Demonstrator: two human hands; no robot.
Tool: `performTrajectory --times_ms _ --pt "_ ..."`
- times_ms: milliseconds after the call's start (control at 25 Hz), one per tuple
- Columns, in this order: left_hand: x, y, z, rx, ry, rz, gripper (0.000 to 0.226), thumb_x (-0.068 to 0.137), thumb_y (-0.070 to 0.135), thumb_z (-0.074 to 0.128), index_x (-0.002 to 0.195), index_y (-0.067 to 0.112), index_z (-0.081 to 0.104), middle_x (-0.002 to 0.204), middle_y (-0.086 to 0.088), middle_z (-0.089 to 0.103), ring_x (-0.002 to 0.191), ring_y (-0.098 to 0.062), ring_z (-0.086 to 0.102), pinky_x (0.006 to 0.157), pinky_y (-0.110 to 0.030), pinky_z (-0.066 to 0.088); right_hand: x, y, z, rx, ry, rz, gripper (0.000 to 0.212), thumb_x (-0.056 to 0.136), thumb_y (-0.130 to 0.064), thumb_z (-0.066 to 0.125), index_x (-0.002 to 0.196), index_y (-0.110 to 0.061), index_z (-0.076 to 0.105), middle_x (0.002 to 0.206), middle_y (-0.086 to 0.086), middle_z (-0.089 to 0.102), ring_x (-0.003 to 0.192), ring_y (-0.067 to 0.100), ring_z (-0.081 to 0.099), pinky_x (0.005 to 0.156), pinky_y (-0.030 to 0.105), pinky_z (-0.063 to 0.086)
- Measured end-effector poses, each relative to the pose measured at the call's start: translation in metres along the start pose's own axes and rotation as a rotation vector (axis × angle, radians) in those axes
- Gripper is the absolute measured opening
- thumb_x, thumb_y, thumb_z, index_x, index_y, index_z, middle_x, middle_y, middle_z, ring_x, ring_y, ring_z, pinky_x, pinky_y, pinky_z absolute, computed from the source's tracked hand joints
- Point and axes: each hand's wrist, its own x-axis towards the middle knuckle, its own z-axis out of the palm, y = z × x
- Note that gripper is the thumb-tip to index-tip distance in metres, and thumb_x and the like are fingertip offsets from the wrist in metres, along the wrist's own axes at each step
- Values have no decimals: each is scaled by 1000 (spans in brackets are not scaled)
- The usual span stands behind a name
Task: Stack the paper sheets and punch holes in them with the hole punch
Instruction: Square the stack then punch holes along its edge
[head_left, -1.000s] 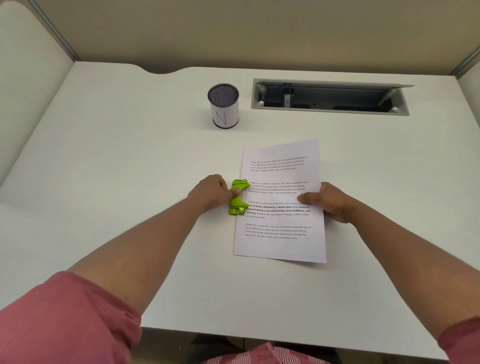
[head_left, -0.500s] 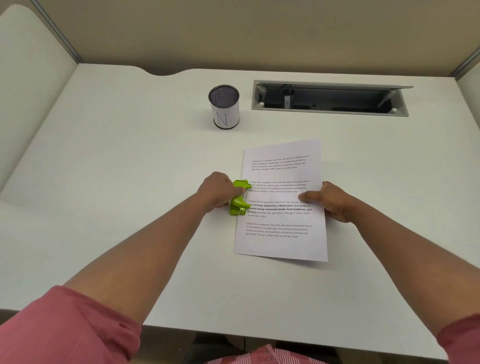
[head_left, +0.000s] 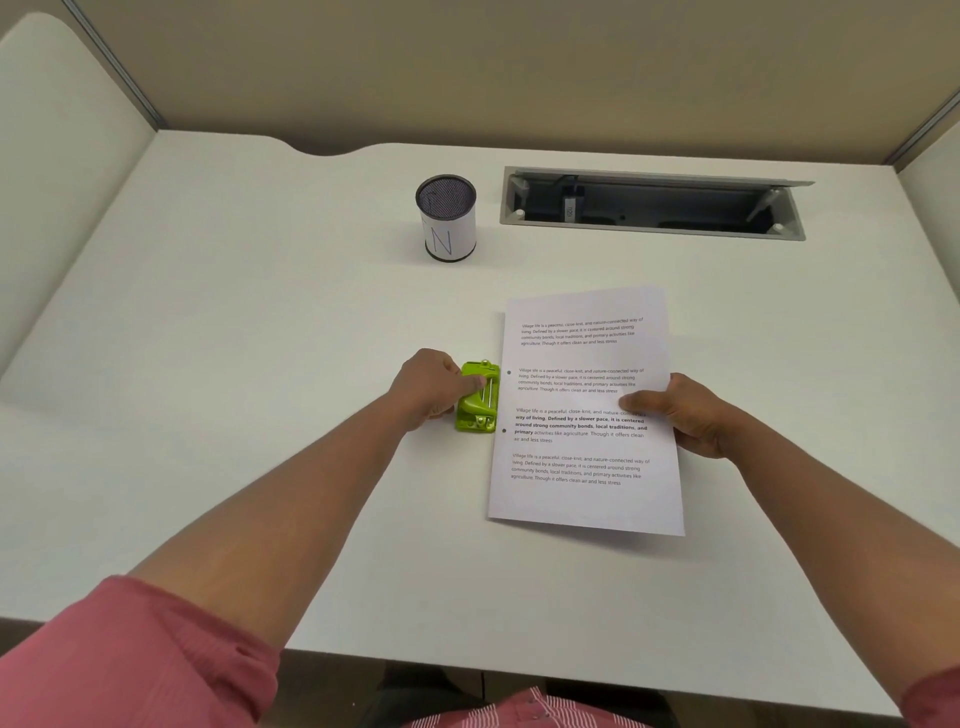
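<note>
The paper sheets (head_left: 587, 415) lie stacked on the desk (head_left: 260, 364), two dark punched holes along their left edge. Just left of that edge sits the green hole punch (head_left: 478, 397) — the left hand (head_left: 431, 387) closed around it. The right hand (head_left: 680, 410) pinches the stack's right edge — thumb on top.

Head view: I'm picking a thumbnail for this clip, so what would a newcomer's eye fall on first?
The bright green hole punch at the desk's middle, gripped by the left hand, stands out most. Just right of it lie the printed paper sheets, two dark holes along their left edge, held by the right hand. Behind, a mesh cup marked N stands beside an open cable tray.
</note>
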Motion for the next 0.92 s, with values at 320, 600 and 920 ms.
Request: performTrajectory --times_ms 320,600,920 --pt "-6 -4 3 -15 7 -2 40 81 42 83 78 15 53 88 -7 62 77 -26 61 77 -41 59 -18 7 -5 24 24 0 36 93 4 64 127 -10 67 120 10 78 105 30 77 77 36 65" --pt "-11 -8 9 22 65 -3 43 80 47 82 74 17 52 81 -2 60 75 -24 57 69 -34 46 -24 16 -4 73 44 4 35 93 4 65 125 -9 68 119 12 78 102 31 78 74 36 64" --pt "-34 8 28 -52 235 282 27 91 36 70 111 19 65 108 0 68 94 -18 64 74 -27 46 -37 12 -6 72 39 -21 35 92 3 66 124 -10 69 123 13 76 106 32 76 76 37 64"
